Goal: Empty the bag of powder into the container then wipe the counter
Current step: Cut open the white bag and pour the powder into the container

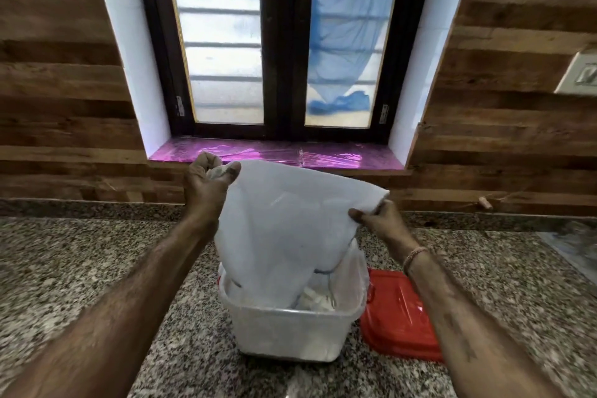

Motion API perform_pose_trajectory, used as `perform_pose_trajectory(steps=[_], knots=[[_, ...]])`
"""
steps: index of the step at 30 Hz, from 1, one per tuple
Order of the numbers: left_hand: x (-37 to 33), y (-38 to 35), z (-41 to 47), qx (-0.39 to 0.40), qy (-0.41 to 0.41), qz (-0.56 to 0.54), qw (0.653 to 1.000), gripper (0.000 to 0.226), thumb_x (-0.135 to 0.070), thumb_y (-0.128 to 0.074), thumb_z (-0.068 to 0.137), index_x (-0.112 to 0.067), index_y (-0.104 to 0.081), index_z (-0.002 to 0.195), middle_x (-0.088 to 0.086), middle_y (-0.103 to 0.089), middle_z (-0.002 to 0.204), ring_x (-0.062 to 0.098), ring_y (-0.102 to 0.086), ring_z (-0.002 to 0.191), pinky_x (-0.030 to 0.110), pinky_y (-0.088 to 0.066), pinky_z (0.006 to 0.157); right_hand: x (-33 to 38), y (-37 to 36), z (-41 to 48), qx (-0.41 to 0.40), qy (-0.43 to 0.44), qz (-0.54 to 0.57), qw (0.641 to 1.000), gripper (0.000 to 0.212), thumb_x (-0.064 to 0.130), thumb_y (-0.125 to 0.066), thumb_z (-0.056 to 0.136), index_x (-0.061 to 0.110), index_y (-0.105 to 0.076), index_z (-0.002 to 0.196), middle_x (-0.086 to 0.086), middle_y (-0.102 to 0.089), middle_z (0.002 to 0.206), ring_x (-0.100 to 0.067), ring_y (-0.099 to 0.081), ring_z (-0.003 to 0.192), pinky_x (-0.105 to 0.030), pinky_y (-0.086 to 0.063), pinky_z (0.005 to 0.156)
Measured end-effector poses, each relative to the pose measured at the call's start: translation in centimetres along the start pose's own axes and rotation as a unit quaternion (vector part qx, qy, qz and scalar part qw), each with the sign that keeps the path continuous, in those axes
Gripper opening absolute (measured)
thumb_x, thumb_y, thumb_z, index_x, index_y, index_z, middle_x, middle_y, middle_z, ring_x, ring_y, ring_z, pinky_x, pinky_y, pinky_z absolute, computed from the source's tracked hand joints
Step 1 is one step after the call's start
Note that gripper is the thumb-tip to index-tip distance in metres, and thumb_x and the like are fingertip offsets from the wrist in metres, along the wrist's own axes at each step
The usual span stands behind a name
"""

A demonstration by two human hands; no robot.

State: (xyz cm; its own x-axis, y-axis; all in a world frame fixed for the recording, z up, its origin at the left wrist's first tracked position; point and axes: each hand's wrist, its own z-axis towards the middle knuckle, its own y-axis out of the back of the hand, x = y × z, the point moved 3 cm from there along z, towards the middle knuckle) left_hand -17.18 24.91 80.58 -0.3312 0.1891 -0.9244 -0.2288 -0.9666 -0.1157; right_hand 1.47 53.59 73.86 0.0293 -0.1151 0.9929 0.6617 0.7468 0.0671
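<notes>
Granite in speckled grey and brown forms the desk (64, 252) in front of you, backed by a wall of wood planks (64, 107). Straight ahead is a dark-framed window (284, 42) with frosted panes, blue netting (342, 42) behind the right pane and shiny pink film on the sill (258, 152). A switch plate (578, 74) sits on the wall at far right.

Your left hand (210, 181) is raised above the desk, fingers curled tight round a bunched corner of the white bag (284, 220). Your right hand (378, 220), held lower, pinches the opposite corner between thumb and fingers; a thread band (415, 255) circles that wrist.

Between your hands the bag hangs upside down. Its closed end is uppermost, slanting down from left to right. Its long axis runs roughly vertical, with the mouth pointing down into the clear plastic container (290, 333). That container stands on the desk directly below, with white powder (313, 297) visible inside. A red lid (397, 317) lies flat on the desk just beside the container's right wall.
</notes>
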Motion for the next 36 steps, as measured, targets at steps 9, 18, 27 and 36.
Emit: perform_pose_trajectory(steps=[9, 18, 27, 36], knots=[[6.5, 1.8, -4.4, 0.137, 0.161, -0.032, 0.977, 0.062, -0.026, -0.096, 0.062, -0.002, -0.070, 0.113, 0.011, -0.080, 0.103, 0.028, -0.076, 0.093, 0.029, -0.062, 0.069, 0.4, 0.9, 1.2, -0.011, 0.006, 0.103, 0.995, 0.013, 0.016, -0.071, 0.093, 0.012, -0.069, 0.105, 0.003, -0.077, 0.083, -0.005, -0.068, 0.061, -0.020, -0.050, 0.048], [7.4, 1.6, -4.5, 0.118, 0.217, -0.136, 0.959, 0.067, -0.059, -0.067, 0.088, -0.012, -0.042, 0.129, 0.010, -0.065, 0.126, 0.021, -0.068, 0.111, 0.045, -0.059, 0.093, -3.5, 0.9, 1.1, -0.049, -0.023, 0.041, 0.998, 0.011, 0.004, -0.063, 0.099, 0.014, -0.067, 0.099, -0.009, -0.074, 0.095, -0.017, -0.068, 0.074, -0.030, -0.058, 0.059], [8.6, 1.7, -6.0, 0.107, 0.174, -0.013, 0.979, 0.014, 0.000, -0.070, 0.091, -0.013, -0.064, 0.092, 0.005, -0.075, 0.083, 0.021, -0.066, 0.080, 0.033, -0.057, 0.069, -3.8, 1.0, 1.5, -0.028, -0.016, -0.014, 0.999, 0.019, -0.008, -0.066, 0.093, 0.004, -0.066, 0.107, -0.008, -0.071, 0.090, -0.016, -0.063, 0.070, -0.016, -0.048, 0.045], [9.9, 4.2, -6.2, 0.006, 0.131, 0.058, 0.990, 0.027, -0.024, -0.090, 0.069, -0.019, -0.064, 0.073, 0.007, -0.074, 0.079, 0.024, -0.068, 0.076, 0.046, -0.058, 0.074, -5.0, 0.1, 1.9, -0.025, 0.036, -0.117, 0.992, 0.016, 0.003, -0.079, 0.084, 0.016, -0.075, 0.092, -0.005, -0.079, 0.097, -0.028, -0.075, 0.094, -0.048, -0.060, 0.086]])
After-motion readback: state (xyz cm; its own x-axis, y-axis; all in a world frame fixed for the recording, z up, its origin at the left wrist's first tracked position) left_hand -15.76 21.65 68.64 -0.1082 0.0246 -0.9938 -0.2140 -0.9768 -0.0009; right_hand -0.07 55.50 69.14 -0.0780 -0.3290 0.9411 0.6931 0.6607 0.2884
